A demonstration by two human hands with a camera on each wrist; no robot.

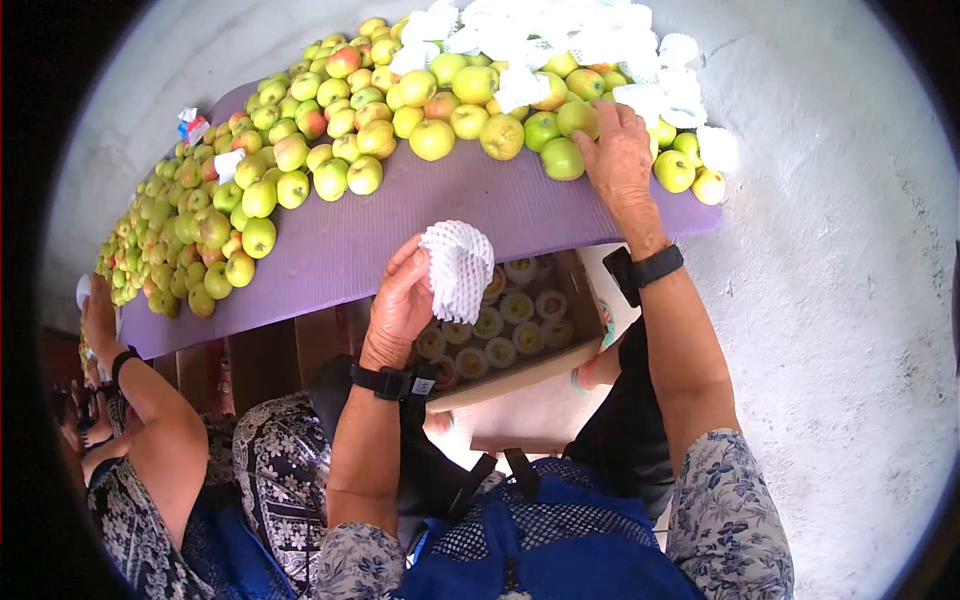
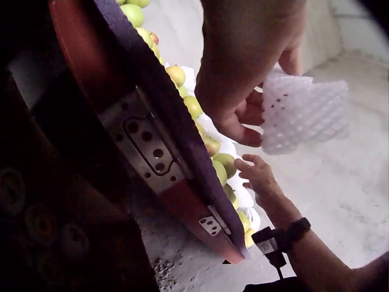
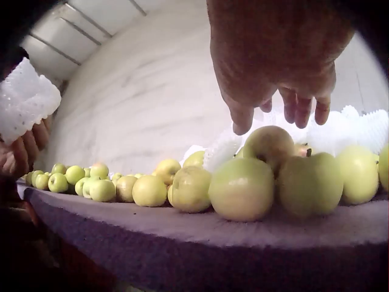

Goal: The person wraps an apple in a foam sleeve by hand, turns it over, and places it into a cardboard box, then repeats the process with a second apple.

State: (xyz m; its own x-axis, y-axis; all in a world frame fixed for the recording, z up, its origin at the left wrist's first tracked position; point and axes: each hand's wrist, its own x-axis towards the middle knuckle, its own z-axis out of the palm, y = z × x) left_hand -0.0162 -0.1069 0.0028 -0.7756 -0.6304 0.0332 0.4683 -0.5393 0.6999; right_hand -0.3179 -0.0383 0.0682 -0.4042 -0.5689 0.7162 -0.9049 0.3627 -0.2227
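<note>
A white foam fruit net (image 1: 460,272) is pinched in my left hand (image 1: 398,305), in front of the table edge. In the left wrist view the net (image 2: 304,114) stands out from the fingertips, its mesh spread into a sleeve. My right hand (image 1: 620,160) reaches over the right part of the apple heap, fingers pointing down and apart. The right wrist view has its fingers hanging just above an apple (image 3: 269,145) that rests on other apples. A green apple (image 1: 562,158) lies in front of that one, near the fingertips.
A long heap of apples (image 1: 290,152) covers much of the purple table (image 1: 450,195). More foam nets (image 1: 560,25) lie piled at the back right. Below the edge stands a carton (image 1: 545,362) of apples in nets. Another person's arm (image 1: 160,410) is at the left.
</note>
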